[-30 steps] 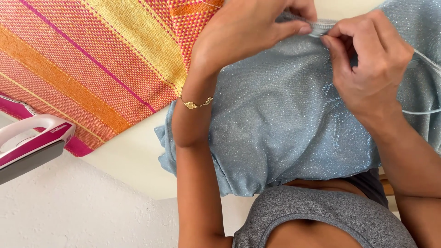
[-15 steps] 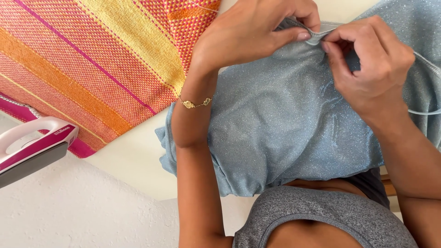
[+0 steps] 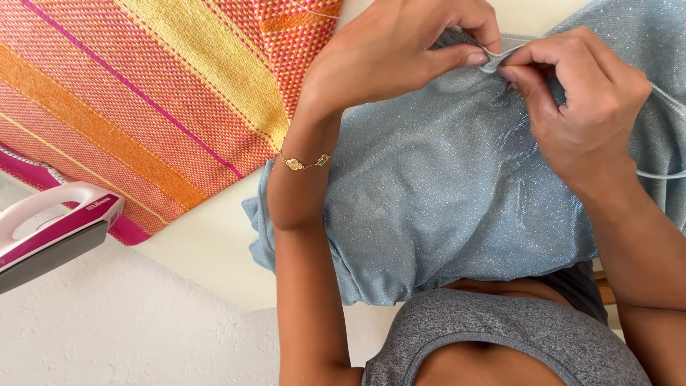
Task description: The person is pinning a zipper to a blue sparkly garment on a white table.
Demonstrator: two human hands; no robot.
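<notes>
The top (image 3: 457, 193), a light blue, glittery knit, lay spread on a pale board (image 3: 207, 250) right in front of the person, its lower edge bunched and hanging just over the near side. At its upper edge a thin hem or strap (image 3: 500, 58) was caught between both hands. The left hand (image 3: 400, 50) pinched that edge between thumb and forefinger, the other fingers curled over the cloth. The right hand (image 3: 579, 107) met it fingertip to fingertip, thumb and forefinger pressed together on the same edge, the remaining fingers folded in. A gold bracelet (image 3: 306, 163) sat on the left wrist, whose forearm crossed the top's left side. A thin pale strap (image 3: 664, 174) trailed off by the right wrist. Beside the top, to the left, a striped woven cloth (image 3: 143, 93) in orange, yellow and pink covered the board. Well apart, at the far left edge, stood a white and pink iron (image 3: 50, 232).
</notes>
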